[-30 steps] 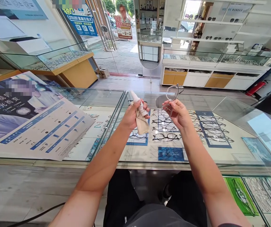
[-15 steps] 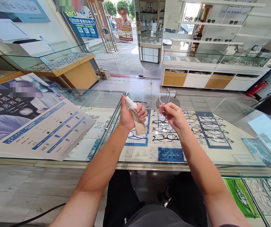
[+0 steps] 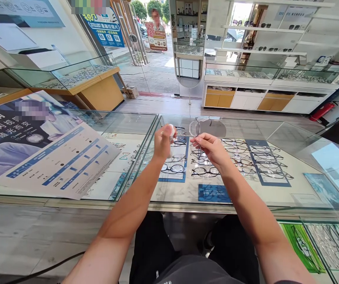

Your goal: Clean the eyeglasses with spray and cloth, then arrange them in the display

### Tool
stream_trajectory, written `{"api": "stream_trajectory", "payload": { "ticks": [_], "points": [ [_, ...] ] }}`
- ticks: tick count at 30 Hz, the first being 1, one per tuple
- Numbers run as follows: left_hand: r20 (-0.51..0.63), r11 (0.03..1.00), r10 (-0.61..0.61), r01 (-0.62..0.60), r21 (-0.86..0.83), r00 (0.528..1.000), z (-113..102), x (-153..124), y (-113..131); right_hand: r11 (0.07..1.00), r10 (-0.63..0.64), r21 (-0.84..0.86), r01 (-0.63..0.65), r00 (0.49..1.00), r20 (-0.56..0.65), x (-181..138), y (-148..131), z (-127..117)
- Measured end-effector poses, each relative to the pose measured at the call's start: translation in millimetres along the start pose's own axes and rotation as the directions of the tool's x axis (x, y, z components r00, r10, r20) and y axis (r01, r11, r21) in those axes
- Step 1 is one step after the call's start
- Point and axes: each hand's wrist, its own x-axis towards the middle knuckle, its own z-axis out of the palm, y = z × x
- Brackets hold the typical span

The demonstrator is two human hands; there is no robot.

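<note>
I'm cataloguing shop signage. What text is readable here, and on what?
"优闪视", "随光而变": poster on the glass counter.
"90", "94": blue door sign; middle number unclear.
Too small to read: red street sign, blue card under the glass, bottle in the left hand.
No text seen: glasses in the right hand.

1. My left arm (image 3: 128, 213) and my right arm (image 3: 249, 209) are bare and reach out in front of me.
2. My left hand (image 3: 162, 142) is closed like a fist, with the thumb on top.
3. My right hand (image 3: 213, 148) is just beside it, and its thumb and fingers pinch together at the tips.
4. My hands are close, but they do not touch.
5. Both wrists are nearly straight.
</note>
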Motion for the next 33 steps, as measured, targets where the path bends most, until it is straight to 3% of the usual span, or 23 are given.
{"api": "stream_trajectory", "payload": {
  "ticks": [2, 7, 11, 15, 20, 25, 29, 33],
  "points": [
    [-0.049, 0.977, 0.14, -0.13, 0.171, 0.989, -0.5, -3.4, -2.5, 1.0, 0.002, -0.01, -0.002, 1.0, 0.028, -1.6, 3.6, 3.9],
    [0.054, 0.891, 0.274, -0.275, 0.361, 0.96, 2.0, -11.2, -0.1, 1.0, -0.012, -0.008, 0.012, 0.996, 0.086, -5.5, 8.6, 11.5],
    [0.045, 0.915, 0.256, -0.257, 0.312, 0.966, 4.5, -14.1, 1.0, 1.0, 0.002, 0.011, -0.003, 0.997, 0.075, -4.5, 8.7, 10.3],
    [0.056, 0.93, 0.256, -0.262, 0.258, 0.965, 2.9, -13.1, 2.3, 0.984, 0.039, 0.174, -0.047, 0.998, 0.053, 0.4, 8.6, 5.2],
    [0.185, 0.912, 0.207, -0.258, 0.32, 0.961, 1.6, -12.6, 3.7, 0.942, 0.053, 0.331, -0.05, 0.999, 0.0, 6.7, 8.6, -0.7],
    [0.331, 0.846, 0.17, -0.309, 0.433, 0.928, 7.6, -17.0, 6.8, 0.91, 0.07, 0.412, -0.049, 0.997, -0.037, 8.9, 8.7, -2.5],
    [0.322, 0.82, 0.166, -0.312, 0.481, 0.932, 9.5, -19.2, 8.9, 0.908, 0.072, 0.416, -0.054, 0.997, -0.029, 8.5, 8.8, -1.8],
    [0.269, 0.897, 0.144, -0.241, 0.37, 0.952, -3.8, -8.6, 6.1, 0.902, 0.086, 0.427, -0.066, 0.996, -0.028, 9.5, 8.5, -3.7]
  ]
}}
